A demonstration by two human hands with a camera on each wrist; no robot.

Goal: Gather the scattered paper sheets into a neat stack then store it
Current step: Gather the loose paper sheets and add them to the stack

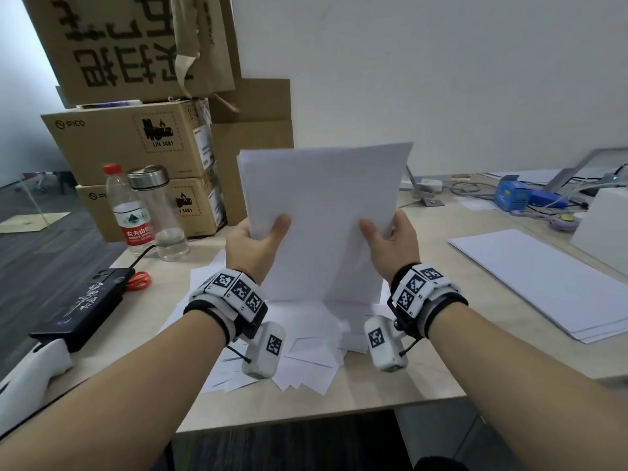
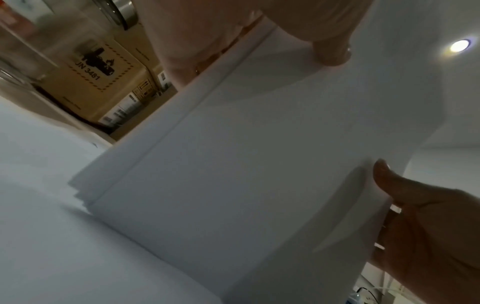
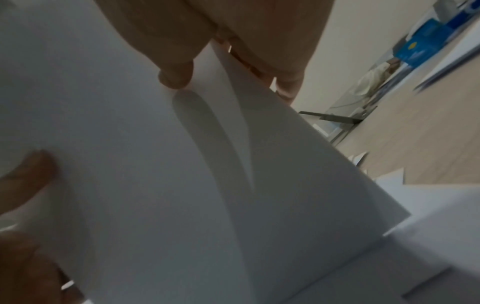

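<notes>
A bundle of white paper sheets stands upright on its lower edge on the table. My left hand grips its left side, thumb in front. On the right side my right hand grips the same way. Both wrist views are filled by the held sheets, with my left hand at the top of one and my right hand at the top of the other. More scattered sheets lie flat beneath the bundle. The bundle's left edges are slightly uneven.
Cardboard boxes are stacked at the back left, with a plastic water bottle and a glass bottle in front. A black box lies at left. Another flat paper stack lies at right, near a white box and cables.
</notes>
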